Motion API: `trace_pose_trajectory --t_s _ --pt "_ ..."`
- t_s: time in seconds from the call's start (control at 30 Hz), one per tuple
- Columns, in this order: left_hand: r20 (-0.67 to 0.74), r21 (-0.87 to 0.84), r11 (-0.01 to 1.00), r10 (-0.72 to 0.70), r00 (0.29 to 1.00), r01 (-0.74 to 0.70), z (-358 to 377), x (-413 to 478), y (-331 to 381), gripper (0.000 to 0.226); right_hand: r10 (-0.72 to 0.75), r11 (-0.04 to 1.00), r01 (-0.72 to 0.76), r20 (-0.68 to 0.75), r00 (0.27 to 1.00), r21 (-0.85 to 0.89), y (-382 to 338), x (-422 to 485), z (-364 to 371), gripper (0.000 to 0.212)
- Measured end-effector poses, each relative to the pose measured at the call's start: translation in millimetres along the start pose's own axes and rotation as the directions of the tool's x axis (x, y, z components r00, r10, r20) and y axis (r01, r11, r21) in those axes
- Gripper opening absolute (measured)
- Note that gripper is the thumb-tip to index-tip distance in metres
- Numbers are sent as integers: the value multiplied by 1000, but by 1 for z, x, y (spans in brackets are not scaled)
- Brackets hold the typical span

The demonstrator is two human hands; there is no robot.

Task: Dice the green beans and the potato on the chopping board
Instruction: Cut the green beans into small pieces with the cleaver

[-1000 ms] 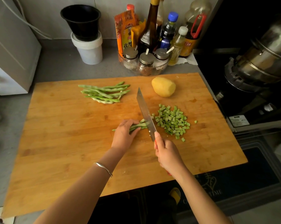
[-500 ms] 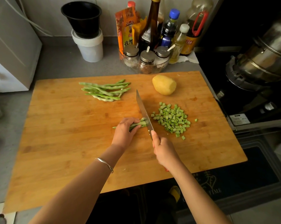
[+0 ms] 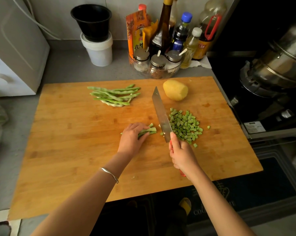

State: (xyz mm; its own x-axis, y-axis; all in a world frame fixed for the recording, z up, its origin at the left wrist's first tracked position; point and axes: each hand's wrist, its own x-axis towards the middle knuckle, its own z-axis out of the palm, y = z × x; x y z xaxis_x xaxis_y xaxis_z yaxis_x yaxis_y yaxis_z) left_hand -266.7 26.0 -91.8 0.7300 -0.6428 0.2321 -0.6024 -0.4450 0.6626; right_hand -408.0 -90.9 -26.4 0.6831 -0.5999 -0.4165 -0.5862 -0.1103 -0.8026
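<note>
Knife [image 3: 161, 114]: shifted right since half a second ago, off the cut ends of the bean bundle [image 3: 149, 131]. Its blade now stands against the left edge of the diced beans [image 3: 184, 124], tip toward the top of the frame, with a narrow strip of bare board between blade and bundle.

Right hand [image 3: 182, 155]: fingers wrapped round the red handle, with one finger stretched forward to the heel of the blade.

Left hand [image 3: 131, 139]: unmoved, palm down over the bundle at frame centre. Fingers are pressed together and curved over the beans, with the thumb on the near side. The cut ends stick out to the right of the fingertips. Silver bracelet [image 3: 108, 172] on the wrist.

Chopping board [image 3: 75, 142]: wooden, fills the middle of the frame and lies on a grey counter [image 3: 67, 65].

Whole green beans [image 3: 114, 96]: loose heap, upper centre-left of the board, well apart from both hands.

Potato [image 3: 175, 90]: peeled and whole, upper centre-right of the board, just beyond the knife tip.

Diced beans: pile right of centre, with a few stray pieces at its right and lower edges.

Above the board: a black pot [image 3: 92, 21] stacked in a white pot [image 3: 99, 51]. Next to it, a glass bowl [image 3: 155, 74] of lidded jars with bottles [image 3: 162, 28] behind.

Right edge: steel pot [image 3: 280, 62] on a dark stove.
</note>
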Motion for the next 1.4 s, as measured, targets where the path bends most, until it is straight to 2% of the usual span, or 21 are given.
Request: trace_pose_trajectory --t_s 0.23,0.47,0.53,0.6,0.7,0.77,0.87,0.97,1.2,1.33,1.4 --pt "-72 -104 993 -72 995 64 2 -7 6 20 -14 1000 14 52 999 -9 -6 -12 8 56" --pt "-90 -91 993 -84 992 76 3 -7 6 19 -7 1000 7 42 999 -6 -5 -16 15 56" --pt "-64 -65 994 -90 994 86 2 -6 5 23 -6 1000 6 27 1000 -5 -6 -15 11 56" --pt "15 -16 996 -90 996 90 -2 -3 5 40 -8 1000 8 20 1000 -1 -6 -12 4 57" --pt "193 119 993 -37 981 14 -7 8 10 66 -7 1000 7 15 1000 10 -5 -9 -10 57" --pt "258 185 982 -9 966 -40 -8 17 16 60 -3 1000 2 11 1000 15 -5 -9 -19 57" --pt "312 233 964 48 949 -125 -1 29 23 38 22 997 -23 4 1000 74 -6 -9 -32 55" --pt "298 255 958 51 953 -131 12 39 32 25 28 994 -28 -3 1000 101 -6 -10 -46 54" --pt "189 171 981 55 981 -88 35 50 48 25 30 990 -28 -12 999 138 1 -8 -74 52" --pt "145 158 966 181 973 -204 37 33 51 45 -4 991 3 7 1000 133 4 -8 -84 52" --pt "205 86 941 306 930 -328 38 20 54 52 -17 991 15 15 1000 130 6 -8 -87 52"
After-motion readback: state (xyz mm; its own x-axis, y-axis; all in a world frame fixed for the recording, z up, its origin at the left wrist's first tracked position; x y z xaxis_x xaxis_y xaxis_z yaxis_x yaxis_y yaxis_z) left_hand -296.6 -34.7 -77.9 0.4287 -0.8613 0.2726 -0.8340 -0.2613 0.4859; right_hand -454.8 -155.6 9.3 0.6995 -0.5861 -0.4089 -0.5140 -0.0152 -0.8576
